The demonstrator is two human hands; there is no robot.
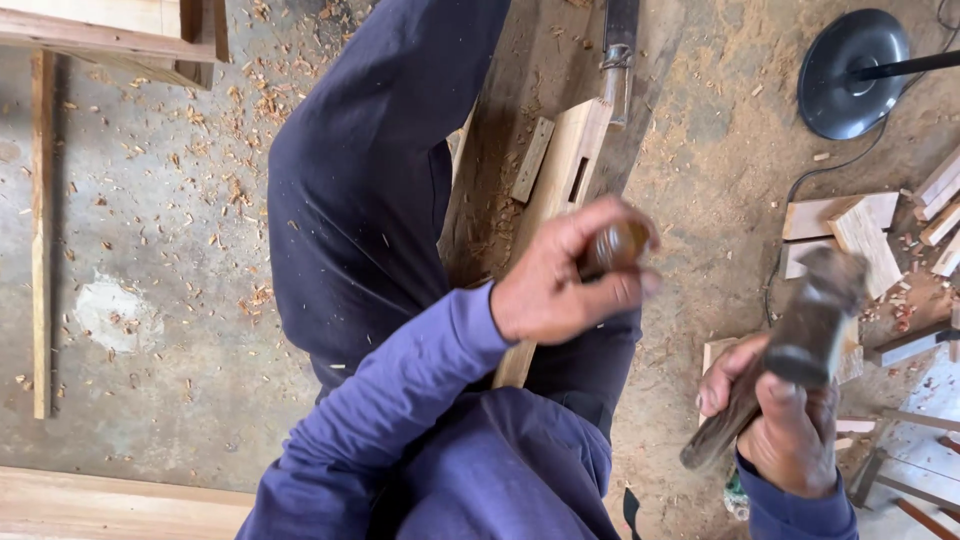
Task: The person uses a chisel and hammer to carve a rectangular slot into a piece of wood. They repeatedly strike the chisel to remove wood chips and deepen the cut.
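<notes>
Gripping chisel left hand, hammer right hand

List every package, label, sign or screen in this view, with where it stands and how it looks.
None show here: no package, label, sign or screen.
Left hand: grips a brown chisel handle over a pale wooden workpiece.
Right hand: holds a dark wooden mallet.
Black round lamp base: upper right, on the dusty floor.

Floor: grey concrete strewn with wood shavings and sawdust.
Fan base: round, black, upper right.
Offcuts: pale wood blocks, right.
</notes>
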